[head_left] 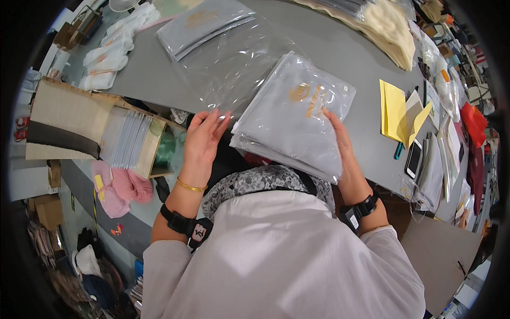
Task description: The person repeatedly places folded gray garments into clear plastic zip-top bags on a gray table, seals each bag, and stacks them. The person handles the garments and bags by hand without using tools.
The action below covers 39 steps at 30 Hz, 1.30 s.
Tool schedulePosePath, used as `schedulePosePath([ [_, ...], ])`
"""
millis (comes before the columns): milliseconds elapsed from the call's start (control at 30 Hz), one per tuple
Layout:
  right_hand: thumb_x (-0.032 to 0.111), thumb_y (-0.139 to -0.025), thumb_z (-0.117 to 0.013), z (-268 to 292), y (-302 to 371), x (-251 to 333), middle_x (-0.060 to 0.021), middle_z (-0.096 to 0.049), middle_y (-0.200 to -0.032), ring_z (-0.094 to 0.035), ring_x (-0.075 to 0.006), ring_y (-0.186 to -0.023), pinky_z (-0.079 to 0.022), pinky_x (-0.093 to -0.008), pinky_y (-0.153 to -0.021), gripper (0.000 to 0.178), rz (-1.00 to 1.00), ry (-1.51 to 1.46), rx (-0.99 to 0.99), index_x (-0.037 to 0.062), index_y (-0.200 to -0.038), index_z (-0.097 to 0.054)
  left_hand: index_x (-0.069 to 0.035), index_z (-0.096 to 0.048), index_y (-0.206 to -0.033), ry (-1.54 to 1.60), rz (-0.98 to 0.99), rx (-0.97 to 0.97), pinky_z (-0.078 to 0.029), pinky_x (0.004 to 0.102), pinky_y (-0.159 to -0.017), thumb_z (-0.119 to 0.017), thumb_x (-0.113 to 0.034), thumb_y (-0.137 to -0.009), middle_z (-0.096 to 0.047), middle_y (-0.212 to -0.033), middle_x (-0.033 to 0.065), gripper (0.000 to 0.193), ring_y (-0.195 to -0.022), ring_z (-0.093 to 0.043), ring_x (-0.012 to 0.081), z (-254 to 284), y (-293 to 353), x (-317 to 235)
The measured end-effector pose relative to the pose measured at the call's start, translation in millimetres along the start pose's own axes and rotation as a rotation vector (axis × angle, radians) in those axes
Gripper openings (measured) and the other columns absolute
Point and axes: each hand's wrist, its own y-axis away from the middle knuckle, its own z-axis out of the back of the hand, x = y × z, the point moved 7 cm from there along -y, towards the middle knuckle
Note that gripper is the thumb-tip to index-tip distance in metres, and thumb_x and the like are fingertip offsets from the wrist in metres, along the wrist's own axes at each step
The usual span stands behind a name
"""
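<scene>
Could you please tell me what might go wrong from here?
The plastic-wrapped grey stack seems to overhang the near edge of the table, so it might slip from the right hand. The clear film by the left hand could crease. The phone near the edge could get knocked.

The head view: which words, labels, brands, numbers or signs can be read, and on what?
No text is clear enough to quote.
Folded grey fabric in clear plastic, at the right hand: gold emblem and lettering, too blurred.
Flat grey packet farther up: gold print, too blurred.
Black left forearm device: dark figure sign.
White label, black right forearm strap: too small.
</scene>
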Motion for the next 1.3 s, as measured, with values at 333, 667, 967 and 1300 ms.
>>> schedulePosePath([
  [333,0.056,-0.091,-0.072,-13,15,58,-0.0176,-0.073,-0.11,-0.074,-0.0261,-0.089,-0.06,-0.0392,-0.077,0.067,0.317,1.065,-0.267,-0.0002,-0.125,-0.063,-0.006,-0.048,-0.112,-0.337,0.143,0.077,-0.059,0.0379,-0.08,-0.058,-0.016,-0.106,-0.063,-0.102,0.0071,0.015,-0.089,-0.066,0.017,-11,-7,38],
  [667,0.03,-0.075,-0.082,-138,27,-65,-0.0079,-0.061,-0.105,-0.067,-0.0229,-0.086,-0.057,-0.0337,-0.064,0.071,1.35,2.459,0.281,0.0087,-0.138,-0.056,-0.008,-0.044,-0.117,-0.349,0.136,0.134,-0.059,0.0396,-0.089,-0.052,-0.024,-0.11,-0.061,-0.111,0.0083,0.018,-0.099,-0.066,0.0194,-33,3,26],
  [967,0.03,-0.084,-0.076,-195,-42,-43,-0.013,-0.066,-0.112,-0.069,-0.0317,-0.098,-0.059,-0.0444,-0.081,0.06,0.995,2.242,0.26,0.0033,-0.135,-0.061,-0.009,-0.045,-0.1,-0.498,-0.04,0.305,-0.064,0.0405,-0.079,-0.053,-0.021,-0.11,-0.058,-0.093,0.0038,0.017,-0.083,-0.067,0.0158,-42,-38,-4],
  [1300,0.059,-0.067,-0.085,-110,-17,-2,-0.0113,-0.041,-0.162,-0.035,-0.0344,-0.15,-0.028,-0.0527,-0.124,0.105,1.185,2.2,0.807,0.0135,-0.153,-0.046,-0.003,-0.044,-0.145,-0.405,0.436,0.238,-0.062,0.0444,-0.089,-0.051,-0.05,-0.107,-0.063,-0.131,0.0199,0.061,-0.113,-0.069,0.0309,23,27,31],
])
